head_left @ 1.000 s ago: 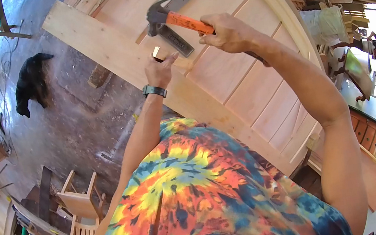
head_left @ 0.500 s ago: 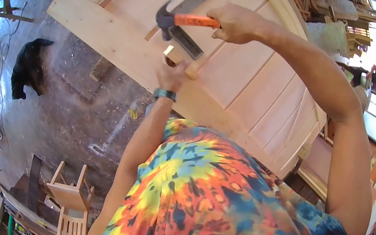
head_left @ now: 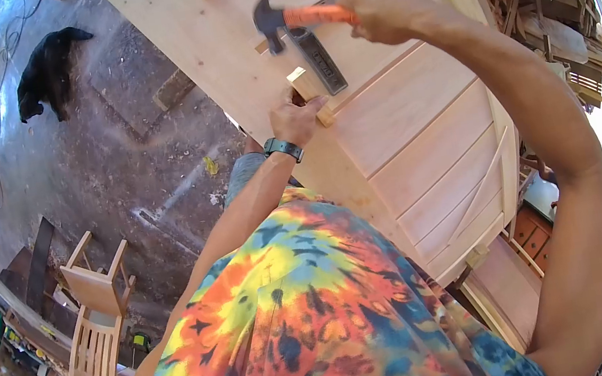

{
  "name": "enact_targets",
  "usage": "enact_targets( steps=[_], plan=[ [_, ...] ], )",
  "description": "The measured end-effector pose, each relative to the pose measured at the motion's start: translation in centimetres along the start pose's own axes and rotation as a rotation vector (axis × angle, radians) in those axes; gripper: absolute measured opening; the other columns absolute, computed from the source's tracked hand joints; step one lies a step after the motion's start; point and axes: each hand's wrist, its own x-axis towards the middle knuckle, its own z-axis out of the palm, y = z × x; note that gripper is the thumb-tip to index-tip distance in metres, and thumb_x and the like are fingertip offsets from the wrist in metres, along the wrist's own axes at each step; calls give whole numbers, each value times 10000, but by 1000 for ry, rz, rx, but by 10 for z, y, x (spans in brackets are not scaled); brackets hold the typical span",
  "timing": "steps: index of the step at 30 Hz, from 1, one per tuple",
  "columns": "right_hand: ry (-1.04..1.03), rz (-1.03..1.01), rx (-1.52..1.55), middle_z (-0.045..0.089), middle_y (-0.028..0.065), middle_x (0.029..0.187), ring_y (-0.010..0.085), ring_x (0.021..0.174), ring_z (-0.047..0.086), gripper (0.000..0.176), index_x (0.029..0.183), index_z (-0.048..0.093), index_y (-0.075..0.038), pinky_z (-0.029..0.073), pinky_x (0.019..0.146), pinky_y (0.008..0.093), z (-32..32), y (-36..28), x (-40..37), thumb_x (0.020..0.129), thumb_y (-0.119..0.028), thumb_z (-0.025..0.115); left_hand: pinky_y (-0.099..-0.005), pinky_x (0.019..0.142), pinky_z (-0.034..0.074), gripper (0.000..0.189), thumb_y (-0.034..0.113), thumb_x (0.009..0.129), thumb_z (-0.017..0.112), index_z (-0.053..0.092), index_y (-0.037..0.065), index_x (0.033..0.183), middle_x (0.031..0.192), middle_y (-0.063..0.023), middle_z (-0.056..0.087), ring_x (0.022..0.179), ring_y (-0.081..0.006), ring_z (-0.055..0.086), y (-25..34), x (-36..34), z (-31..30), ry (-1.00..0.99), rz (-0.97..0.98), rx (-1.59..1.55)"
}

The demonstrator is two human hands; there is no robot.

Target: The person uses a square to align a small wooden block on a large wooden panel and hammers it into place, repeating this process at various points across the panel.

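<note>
My right hand (head_left: 385, 12) is wrapped round the orange handle of a claw hammer (head_left: 269, 21), its dark head slightly blurred above the door panel. Lower down, my left hand (head_left: 295, 120) grips a small wooden block (head_left: 306, 85) against the panel; part of the block is hidden by the fingers. Just right of the block lies a carpenter's square (head_left: 319, 61), its dark stock pointing toward me and its metal blade partly behind the hammer and right hand. Beneath everything is a pale wooden door (head_left: 423, 161) with grooved boards.
A black dog (head_left: 51, 74) is on the dark floor at the upper left. A wooden chair (head_left: 94, 299) stands at the lower left. Wood offcuts (head_left: 526, 18) are piled beyond the door's right side. A wood scrap (head_left: 173, 88) lies on the floor.
The view has shifted slightly. The hammer head has moved a little up and away from the block and square. My left hand keeps its grip on the block.
</note>
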Motion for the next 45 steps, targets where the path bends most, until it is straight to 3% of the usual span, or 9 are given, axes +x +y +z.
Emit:
enact_targets(
  steps=[6,12,14,19,26,33,39,41,45],
  plan=[
    [-206,-2,-301,709,208,998,377,950,692,308,1152,682,-116,547,819,468,-18,-6,13,848,-155,710,-311,837,562,367,69,832,792,664,-27,1162,1050,-90,735,920,-157,691,18,-7,2,5,-27,-25],
    [512,-39,198,719,248,956,404,924,705,211,1004,717,-32,555,800,472,-89,-18,6,835,-151,673,-313,836,560,363,75,825,801,664,-20,1148,1045,-86,734,923,-157,691,7,-4,3,3,-42,-92],
    [30,330,615,719,247,946,384,882,712,208,1007,711,-17,558,762,477,-39,56,61,847,-128,638,-313,829,558,357,72,823,801,666,-19,1141,1037,-84,736,921,-156,691,10,-3,2,-13,-39,-117],
    [-211,-11,-271,719,219,1005,384,922,692,272,1119,686,-44,548,810,467,29,3,13,858,-89,623,-306,799,552,338,57,821,802,673,-21,1124,986,-66,739,891,-147,689,9,-2,0,-1,69,91],
    [105,35,-184,727,225,937,386,911,707,235,992,723,-47,556,797,462,-33,-5,13,821,-206,742,-313,755,564,418,130,807,827,659,-25,1157,952,-87,754,831,-149,700,-18,4,-2,-12,49,15],
    [326,264,421,695,223,863,401,838,676,270,984,674,-28,524,760,461,81,15,-88,813,-226,739,-263,632,507,219,233,946,718,696,87,1108,872,16,684,719,-88,615,-4,19,-62,-122,-125,-465],
    [226,897,1113,625,132,686,245,556,637,201,930,628,-26,511,544,392,249,-15,-254,828,-170,724,-364,837,537,458,344,1044,547,599,-39,1289,1038,-168,707,957,-273,684,40,33,-110,-276,167,645],
    [323,1061,1256,563,76,617,168,434,538,160,898,605,-13,453,426,338,305,-39,-298,834,-115,711,-486,943,498,545,388,1061,479,506,-47,1388,1186,-287,661,1089,-448,640,42,27,-101,-107,652,1043],
    [546,1257,1619,537,19,612,125,436,510,134,906,596,-23,433,402,291,389,-90,-365,855,-72,710,-529,978,464,637,465,1033,504,462,-23,1438,1278,-324,608,1176,-503,569,54,13,-79,-182,497,1062]
  ],
)
